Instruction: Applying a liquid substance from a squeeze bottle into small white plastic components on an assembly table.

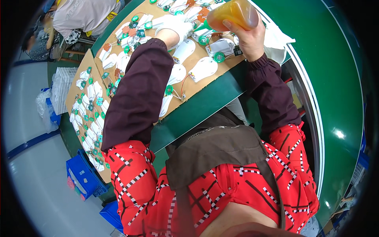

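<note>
My right hand (252,35) is wrapped round a squeeze bottle (237,15) of amber liquid, tilted so its green nozzle (202,27) points down and left. My left hand (175,28), in a white glove, is low over the board among white plastic shells, close to the nozzle's tip; its fingers are too merged with the white parts to make out. Below it lie several white shells (203,69) with wires. Green round parts (218,57) and small dark circuit boards (237,50) are attached by thin wires.
Brown cardboard sheets (197,83) carry rows of these parts on a green table (205,106). A white-edged green surface (331,98) runs along the right. Blue crates (83,173) and stacked white trays (63,87) stand at left. Another person (83,15) sits at the upper left.
</note>
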`<state>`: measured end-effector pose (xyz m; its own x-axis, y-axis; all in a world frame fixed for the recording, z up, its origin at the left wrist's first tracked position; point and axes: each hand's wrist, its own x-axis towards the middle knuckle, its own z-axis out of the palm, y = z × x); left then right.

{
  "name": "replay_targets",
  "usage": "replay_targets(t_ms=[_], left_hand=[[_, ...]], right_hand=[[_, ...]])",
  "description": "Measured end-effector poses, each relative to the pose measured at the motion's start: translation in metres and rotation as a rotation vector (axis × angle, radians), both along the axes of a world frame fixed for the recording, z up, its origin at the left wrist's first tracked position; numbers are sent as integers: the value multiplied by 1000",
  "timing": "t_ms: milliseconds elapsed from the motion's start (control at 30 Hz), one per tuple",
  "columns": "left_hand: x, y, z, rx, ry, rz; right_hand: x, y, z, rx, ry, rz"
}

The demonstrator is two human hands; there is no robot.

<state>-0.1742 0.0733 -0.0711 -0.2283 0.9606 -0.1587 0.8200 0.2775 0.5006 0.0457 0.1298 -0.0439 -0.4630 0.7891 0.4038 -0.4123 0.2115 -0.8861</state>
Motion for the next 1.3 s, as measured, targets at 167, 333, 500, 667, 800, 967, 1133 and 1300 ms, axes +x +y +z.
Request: replay_targets(t_ms=[167, 333, 500, 667, 800, 967, 1133, 1300], left_hand=[[6, -4, 10, 0, -43, 38], [10, -5, 12, 9, 23, 36], [15, -6, 20, -10, 286, -41], [21, -6, 22, 22, 480, -38], [20, -9, 24, 27, 439, 4], [16, -9, 19, 13, 440, -8], [19, -10, 23, 11, 443, -16], [18, -12, 20, 108, 531, -78]], right_hand=[[4, -7, 14, -94, -44, 104], [2, -3, 4, 171, 9, 41], [8, -5, 9, 37, 66, 153], [13, -5, 11, -9, 21, 197], [12, -8, 12, 7, 13, 101], [9, -1, 4, 8, 24, 120], [0, 8, -9, 49, -300, -54], [10, 18, -23, 179, -112, -12]])
